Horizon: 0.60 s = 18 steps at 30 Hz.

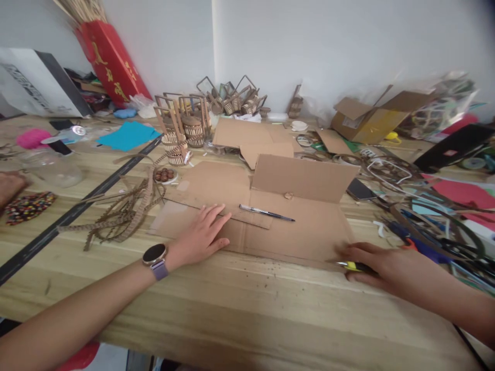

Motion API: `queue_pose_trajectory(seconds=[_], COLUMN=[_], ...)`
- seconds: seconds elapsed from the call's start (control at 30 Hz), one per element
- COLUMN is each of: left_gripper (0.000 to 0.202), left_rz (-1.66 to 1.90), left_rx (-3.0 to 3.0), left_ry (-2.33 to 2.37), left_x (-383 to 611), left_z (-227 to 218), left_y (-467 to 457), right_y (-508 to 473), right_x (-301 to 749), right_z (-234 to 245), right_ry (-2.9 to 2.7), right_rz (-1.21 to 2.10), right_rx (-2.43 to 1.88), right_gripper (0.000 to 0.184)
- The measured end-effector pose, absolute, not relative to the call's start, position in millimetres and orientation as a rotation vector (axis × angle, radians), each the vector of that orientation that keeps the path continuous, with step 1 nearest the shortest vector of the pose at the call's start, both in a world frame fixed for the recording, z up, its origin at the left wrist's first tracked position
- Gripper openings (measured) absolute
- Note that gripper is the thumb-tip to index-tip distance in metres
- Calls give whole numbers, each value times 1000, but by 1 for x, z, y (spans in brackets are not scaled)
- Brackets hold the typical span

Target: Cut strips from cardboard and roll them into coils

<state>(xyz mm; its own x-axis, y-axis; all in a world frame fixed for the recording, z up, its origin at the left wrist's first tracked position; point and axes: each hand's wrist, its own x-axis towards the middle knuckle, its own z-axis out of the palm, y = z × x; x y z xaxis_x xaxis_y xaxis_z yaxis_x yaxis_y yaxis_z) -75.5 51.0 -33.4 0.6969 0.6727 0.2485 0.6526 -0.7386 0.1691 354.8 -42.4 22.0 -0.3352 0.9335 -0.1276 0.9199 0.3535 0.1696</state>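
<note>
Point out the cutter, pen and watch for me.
Cutter (351,266): head view, yellow part behind the blade.
Pen (266,213): head view, middle of the barrel.
Watch (154,254): head view, dark face.

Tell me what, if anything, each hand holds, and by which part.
The right hand holds a utility knife by its black-and-yellow handle, metal tip exposed. The left hand grips nothing, spread over the cardboard.

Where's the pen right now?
In the head view, the pen lies near the middle of the picture, on the flat cardboard, just right of the left hand's fingertips.
</note>
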Motion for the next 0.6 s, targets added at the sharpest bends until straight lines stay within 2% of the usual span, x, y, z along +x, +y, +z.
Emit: queue_pose_trajectory(seconds=[0.17, 0.43, 0.6], left_gripper=[56, 54, 52], left_rz=[413, 487, 459], left_rx=[2787, 2767, 2852], left_ry=[1035, 1139, 1255], left_x=[-70, -63, -72], left_z=[-27, -16, -22], left_y=[48, 59, 72], right_y=[-40, -27, -8], right_x=[361, 375, 314], right_z=[22, 30, 56], right_ry=[2359, 2402, 2373], right_rz=[-82, -33, -61], right_rx=[1619, 1675, 1555], right_gripper=[34, 35, 23])
